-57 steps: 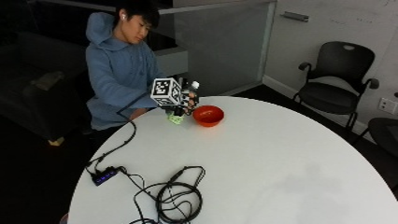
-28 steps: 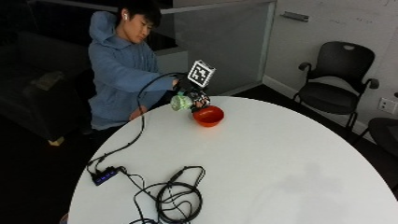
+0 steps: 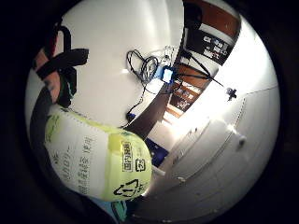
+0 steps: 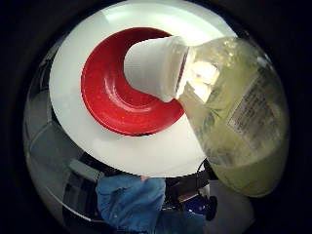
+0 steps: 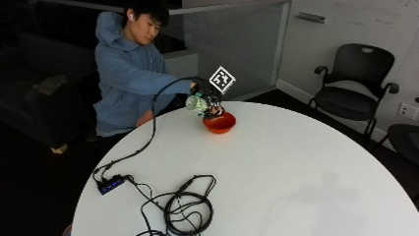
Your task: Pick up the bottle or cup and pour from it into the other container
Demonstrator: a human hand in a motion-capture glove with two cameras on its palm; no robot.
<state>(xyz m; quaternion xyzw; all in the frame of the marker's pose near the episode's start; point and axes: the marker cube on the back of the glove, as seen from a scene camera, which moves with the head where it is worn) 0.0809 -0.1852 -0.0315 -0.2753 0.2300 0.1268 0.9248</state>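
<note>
The gloved right hand (image 5: 208,98) grips a tilted bottle (image 5: 195,103), its white cap (image 4: 156,68) over the red bowl (image 5: 219,122).

bottle (image 4: 234,117) base cut off by frame edge, hands' fingers too small to tell

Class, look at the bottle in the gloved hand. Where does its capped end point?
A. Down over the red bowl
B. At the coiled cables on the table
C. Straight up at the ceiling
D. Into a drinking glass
A: the thumb-side palm view shows the bottle tilted with its white cap over the red bowl, cap on.
</note>
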